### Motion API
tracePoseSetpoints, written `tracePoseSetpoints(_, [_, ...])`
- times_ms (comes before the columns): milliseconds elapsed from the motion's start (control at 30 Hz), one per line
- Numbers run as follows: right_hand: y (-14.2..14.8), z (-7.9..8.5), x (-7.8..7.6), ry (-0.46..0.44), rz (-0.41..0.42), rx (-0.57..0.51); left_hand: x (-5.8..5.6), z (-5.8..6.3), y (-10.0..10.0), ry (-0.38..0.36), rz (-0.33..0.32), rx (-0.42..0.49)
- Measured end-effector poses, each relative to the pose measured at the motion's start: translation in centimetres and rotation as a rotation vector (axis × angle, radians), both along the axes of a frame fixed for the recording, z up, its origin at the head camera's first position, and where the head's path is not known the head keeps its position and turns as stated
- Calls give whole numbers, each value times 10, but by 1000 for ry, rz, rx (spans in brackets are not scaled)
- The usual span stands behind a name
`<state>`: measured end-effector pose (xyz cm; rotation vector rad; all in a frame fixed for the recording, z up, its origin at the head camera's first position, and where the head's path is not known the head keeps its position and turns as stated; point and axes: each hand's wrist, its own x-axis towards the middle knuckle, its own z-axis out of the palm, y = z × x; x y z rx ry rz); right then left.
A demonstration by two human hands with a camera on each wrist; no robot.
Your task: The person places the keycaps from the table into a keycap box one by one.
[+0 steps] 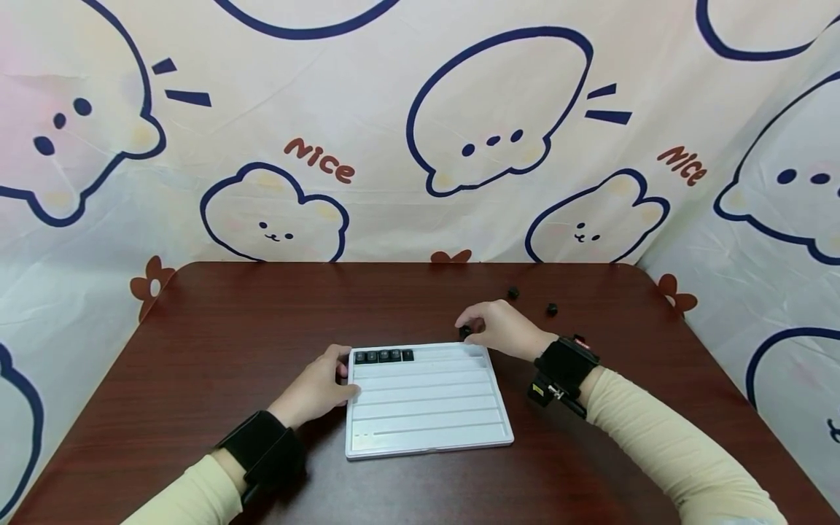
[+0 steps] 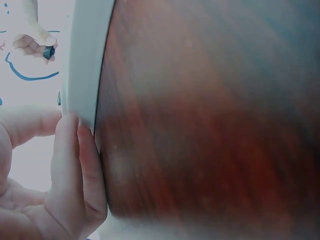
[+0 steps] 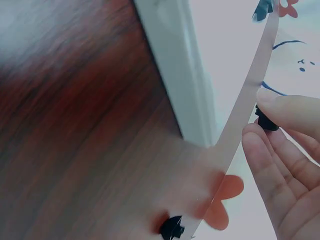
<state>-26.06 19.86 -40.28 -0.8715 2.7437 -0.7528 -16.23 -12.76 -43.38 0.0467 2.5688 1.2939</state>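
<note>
A white ridged board [image 1: 426,405] lies on the table with several black keycaps [image 1: 383,356] lined up at the left of its top row. My left hand [image 1: 320,386] holds the board's left edge, thumb on top and fingers along the side; the left wrist view shows these fingers [image 2: 67,150] against the rim. Over the board's far right corner, my right hand [image 1: 505,329] pinches one black keycap [image 3: 267,121] between thumb and fingertips. In the head view that keycap is partly hidden by the fingers.
Two loose black keycaps, one farther back [image 1: 513,292] and one nearer [image 1: 552,309], lie on the dark brown table [image 1: 262,313] beyond my right hand. A pale cloth [image 1: 380,95] with cartoon drawings hangs behind the table and along its sides.
</note>
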Motion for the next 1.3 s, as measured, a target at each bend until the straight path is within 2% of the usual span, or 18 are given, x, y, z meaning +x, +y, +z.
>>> tracePoseSetpoints(433, [-22, 1, 4, 28, 98, -3, 0, 0, 1, -13, 10, -6])
tracePoseSetpoints(900, [-45, -7, 5, -3, 141, 23, 0, 1, 0, -13, 10, 5])
tracePoseSetpoints(1300, [-59, -8, 9, -26, 179, 14, 0, 0, 0, 0, 6, 2])
